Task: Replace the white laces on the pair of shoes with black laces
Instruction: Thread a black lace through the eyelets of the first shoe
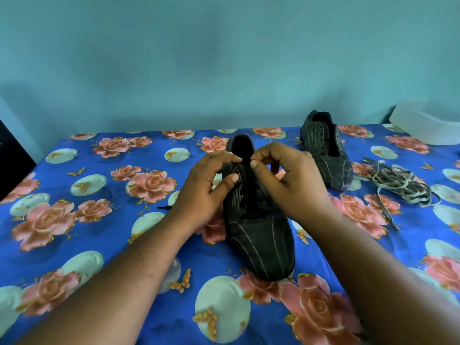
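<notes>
1. Floral cloth (99,245) under a teal wall; near shoe (258,235) lies toe toward me, long axis running away.
2. My left hand (206,188) grips its left eyelet flap.
3. My right hand (286,178) is pinched at the top eyelets; black lace (251,205) lies between both hands, equally near.
4. White laces (400,185) lie heaped right of the far shoe (326,150).

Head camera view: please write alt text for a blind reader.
Two hands, left and right, work at the top eyelets of a dark shoe on a floral cloth. The second shoe and removed pale laces lie right.
</notes>
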### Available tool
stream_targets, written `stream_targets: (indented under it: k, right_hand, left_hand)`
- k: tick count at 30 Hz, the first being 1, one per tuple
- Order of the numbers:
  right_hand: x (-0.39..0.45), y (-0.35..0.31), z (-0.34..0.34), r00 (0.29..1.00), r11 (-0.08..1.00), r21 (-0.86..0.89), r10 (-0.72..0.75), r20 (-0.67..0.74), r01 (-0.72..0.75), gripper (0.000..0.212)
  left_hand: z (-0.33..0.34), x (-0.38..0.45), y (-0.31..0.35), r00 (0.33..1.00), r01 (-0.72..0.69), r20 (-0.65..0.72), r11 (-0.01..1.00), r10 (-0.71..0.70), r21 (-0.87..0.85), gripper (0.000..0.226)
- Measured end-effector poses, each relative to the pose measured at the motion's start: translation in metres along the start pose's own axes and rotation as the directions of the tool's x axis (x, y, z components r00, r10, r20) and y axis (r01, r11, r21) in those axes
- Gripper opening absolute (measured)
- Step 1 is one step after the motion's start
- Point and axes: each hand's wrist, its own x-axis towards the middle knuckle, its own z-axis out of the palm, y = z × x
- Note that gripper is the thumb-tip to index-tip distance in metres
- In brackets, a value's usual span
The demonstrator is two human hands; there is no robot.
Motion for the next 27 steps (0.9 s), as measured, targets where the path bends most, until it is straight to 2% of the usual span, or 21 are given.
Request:
stream_targets:
  k: [1,3,8,15,21,27]
  right_hand:
    - [0.000,0.002,0.003,0.999,0.989,-0.141,-0.036,0.004,0.036,0.004]
    - [-0.001,0.007,0.005,0.999,0.963,-0.263,-0.048,0.015,0.050,0.006]
    - [-0.001,0.009,0.003,0.999,0.957,-0.289,-0.038,0.008,0.038,0.005]
    - [-0.003,-0.001,0.009,0.988,0.944,-0.302,-0.147,-0.034,0.130,0.008]
    - [-0.002,0.001,0.014,1.000,0.948,-0.319,0.024,0.009,-0.020,0.019]
    - [-0.002,0.000,0.015,0.996,0.928,-0.372,0.062,0.060,-0.036,0.016]
  left_hand:
    - [-0.001,0.000,0.001,1.000,-0.001,-0.003,1.000,0.001,-0.008,0.028]
    - [-0.001,0.000,0.002,1.000,-0.004,-0.007,1.000,0.004,-0.020,0.028]
    - [-0.003,0.000,0.003,1.000,0.000,-0.006,0.999,0.000,-0.045,0.027]
    - [-0.001,-0.002,0.005,0.999,0.016,0.041,0.997,-0.013,-0.080,0.028]
    - [0.000,-0.003,0.001,0.998,0.043,0.045,0.993,-0.038,-0.108,0.027]
    - [-0.003,-0.002,0.001,0.997,0.054,0.057,0.989,-0.047,-0.137,0.025]
